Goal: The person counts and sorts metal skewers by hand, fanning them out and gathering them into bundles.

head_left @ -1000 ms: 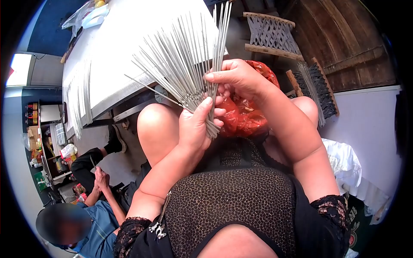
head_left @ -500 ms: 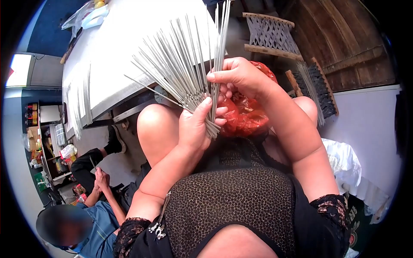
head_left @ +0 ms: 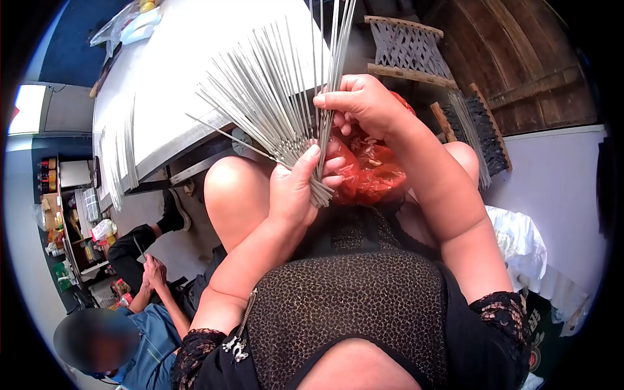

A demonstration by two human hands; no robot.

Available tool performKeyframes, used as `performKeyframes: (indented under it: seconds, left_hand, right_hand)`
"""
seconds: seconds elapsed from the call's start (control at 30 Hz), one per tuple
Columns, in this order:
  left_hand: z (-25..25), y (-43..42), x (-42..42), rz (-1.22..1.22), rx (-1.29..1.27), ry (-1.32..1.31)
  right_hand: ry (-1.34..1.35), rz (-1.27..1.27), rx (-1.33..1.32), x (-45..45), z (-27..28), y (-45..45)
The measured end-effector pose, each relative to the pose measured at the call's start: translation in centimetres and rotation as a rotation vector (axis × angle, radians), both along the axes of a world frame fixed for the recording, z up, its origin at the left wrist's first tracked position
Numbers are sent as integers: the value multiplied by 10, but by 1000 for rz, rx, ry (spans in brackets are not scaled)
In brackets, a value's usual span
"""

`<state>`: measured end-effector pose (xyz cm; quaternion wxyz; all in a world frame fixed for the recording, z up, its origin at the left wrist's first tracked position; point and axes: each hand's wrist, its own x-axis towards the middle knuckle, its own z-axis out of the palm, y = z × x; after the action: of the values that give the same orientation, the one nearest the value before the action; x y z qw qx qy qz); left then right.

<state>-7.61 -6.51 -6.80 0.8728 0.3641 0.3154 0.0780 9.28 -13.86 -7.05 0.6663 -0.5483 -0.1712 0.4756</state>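
Note:
My left hand (head_left: pixel 291 195) is closed around the lower ends of a fanned bundle of thin metal skewers (head_left: pixel 260 94), its thumb lying across them. The skewers' upper ends spread out over the table edge. My right hand (head_left: pixel 364 107) pinches a few skewers at the right side of the fan between thumb and fingers, above my left hand. Those skewers stand nearly upright, while the rest lean left. Below my right hand, between my knees, sits a red plastic bag (head_left: pixel 374 172) with small pale pieces in it. My fingers partly hide the bundle's lower part.
A white-topped table (head_left: pixel 188 52) stands ahead, with more skewers (head_left: pixel 120 156) at its left edge. Folding stools (head_left: pixel 409 52) stand at the upper right; skewers (head_left: pixel 469 133) lie on one. At left, a person in a blue shirt (head_left: pixel 153 338) sits near a stocked shelf (head_left: pixel 78 221).
My right hand has moved slightly upward along the right-side skewers, and these have shifted a little up and right. My left hand keeps its hold on the bundle.

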Motion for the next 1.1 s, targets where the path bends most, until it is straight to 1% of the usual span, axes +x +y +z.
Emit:
performKeyframes:
  seconds: [0.07,0.17,0.37,0.63,0.73,0.9,1.0,1.1]
  left_hand:
    - [-1,0,-1,3,1,16]
    - [-3,2,-2,-23,-30,-29]
    - [-1,3,-3,-17,28,-11]
    - [-1,3,1,-39,68,-26]
    - [-4,5,1,-71,34,-87]
    - [1,4,-1,-77,25,-75]
    - [-3,5,-2,-75,29,-66]
    - [-4,4,-2,-62,45,-48]
  right_hand:
    - [-2,-12,5,-2,2,1]
    - [12,-29,-6,-7,6,0]
    - [71,-29,-28,-10,-1,1]
    - [58,106,-31,-9,-2,-4]
    - [85,110,-62,-12,0,-3]
    - [81,116,-73,-15,0,-1]
    - [68,165,-57,-13,-6,0]
    - [16,167,-50,-13,-11,3]
